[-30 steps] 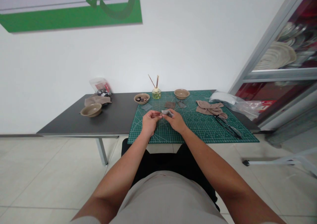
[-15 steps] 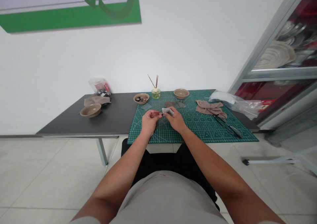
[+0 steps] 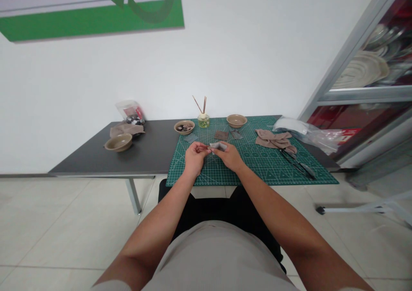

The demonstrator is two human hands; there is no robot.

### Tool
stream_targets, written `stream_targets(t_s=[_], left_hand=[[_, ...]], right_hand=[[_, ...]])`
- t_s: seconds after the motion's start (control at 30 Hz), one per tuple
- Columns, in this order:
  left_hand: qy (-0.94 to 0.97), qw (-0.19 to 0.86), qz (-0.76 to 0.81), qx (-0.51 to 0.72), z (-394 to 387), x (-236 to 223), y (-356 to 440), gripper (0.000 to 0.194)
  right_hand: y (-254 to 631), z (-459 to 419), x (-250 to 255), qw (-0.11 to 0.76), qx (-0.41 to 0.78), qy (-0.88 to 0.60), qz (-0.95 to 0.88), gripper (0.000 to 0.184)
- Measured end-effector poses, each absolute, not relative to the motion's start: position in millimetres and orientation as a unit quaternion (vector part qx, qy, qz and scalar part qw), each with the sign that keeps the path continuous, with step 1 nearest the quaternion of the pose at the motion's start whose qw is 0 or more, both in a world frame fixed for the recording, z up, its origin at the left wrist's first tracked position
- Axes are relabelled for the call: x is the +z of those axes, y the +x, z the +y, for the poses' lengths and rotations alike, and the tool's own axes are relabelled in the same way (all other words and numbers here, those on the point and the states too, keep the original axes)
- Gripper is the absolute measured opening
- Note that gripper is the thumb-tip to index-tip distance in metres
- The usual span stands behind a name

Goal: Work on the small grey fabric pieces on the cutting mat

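Note:
Over the green cutting mat (image 3: pixel 257 171), my left hand (image 3: pixel 194 159) is closed, pinching a small brownish stone (image 3: pixel 209 147) at its fingertips. My right hand (image 3: pixel 231 157) grips a folded piece of grey sandpaper (image 3: pixel 219 146), which meets the stone between the two hands. Fingers cover most of the stone. Just beyond my hands lie a blue-grey sheet (image 3: pixel 191 138), a brown sheet (image 3: pixel 221 135) and a dark grey sheet (image 3: pixel 236 134), which look like sandpaper. A tan bowl (image 3: pixel 184 131) of small dark and light stones stands behind my left hand.
A second tan bowl (image 3: pixel 237 124) and a reed diffuser (image 3: pixel 203 120) stand at the back. Rightward are a crumpled brown cloth (image 3: pixel 277 140), black-handled tool (image 3: pixel 298 164) and plastic bag (image 3: pixel 309 132). Leftward are another bowl (image 3: pixel 119 147), a cloth (image 3: pixel 127 130) and clear container (image 3: pixel 130 110).
The sandpaper pulled slightly off the stone half a second ago, showing more of it. Now it is back against the stone. Both hands stay in nearly the same place.

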State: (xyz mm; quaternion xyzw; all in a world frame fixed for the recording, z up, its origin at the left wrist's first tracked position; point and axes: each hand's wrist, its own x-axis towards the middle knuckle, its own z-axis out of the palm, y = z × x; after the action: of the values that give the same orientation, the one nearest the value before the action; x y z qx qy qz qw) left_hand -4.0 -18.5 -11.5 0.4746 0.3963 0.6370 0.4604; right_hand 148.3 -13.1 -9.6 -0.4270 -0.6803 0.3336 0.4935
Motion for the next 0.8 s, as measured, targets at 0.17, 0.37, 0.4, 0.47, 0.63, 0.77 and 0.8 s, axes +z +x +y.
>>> stream_targets(t_s=[0.17,0.37,0.4,0.47,0.63,0.77,0.8], left_hand=[[0.475,0.468,0.388,0.636,-18.0,-10.7,-4.5,0.028],[0.476,0.468,0.381,0.639,-16.5,-11.6,-4.5,0.028],[0.477,0.469,0.38,0.639,-16.6,-11.7,-4.4,0.028],[0.478,0.469,0.378,0.639,-16.9,-11.8,-4.3,0.028],[0.481,0.449,0.381,0.65,-18.1,-12.1,-3.5,0.025],[0.471,0.402,0.382,0.685,-18.6,-10.5,-3.2,0.024],[0.472,0.384,0.39,0.691,-18.8,-9.6,-3.4,0.024]], right_hand=[[149.0,-12.9,-9.5,0.489,0.316,-0.434,-0.687,0.023],[147.5,-12.5,-10.5,0.494,0.329,-0.434,-0.678,0.023],[147.3,-12.7,-10.4,0.495,0.327,-0.435,-0.677,0.023],[147.1,-13.4,-10.0,0.493,0.322,-0.435,-0.681,0.023],[146.7,-13.3,-9.8,0.49,0.315,-0.465,-0.667,0.023],[141.7,-9.5,-8.2,0.494,0.281,-0.541,-0.619,0.036],[139.9,-8.6,-6.9,0.479,0.283,-0.557,-0.617,0.035]])
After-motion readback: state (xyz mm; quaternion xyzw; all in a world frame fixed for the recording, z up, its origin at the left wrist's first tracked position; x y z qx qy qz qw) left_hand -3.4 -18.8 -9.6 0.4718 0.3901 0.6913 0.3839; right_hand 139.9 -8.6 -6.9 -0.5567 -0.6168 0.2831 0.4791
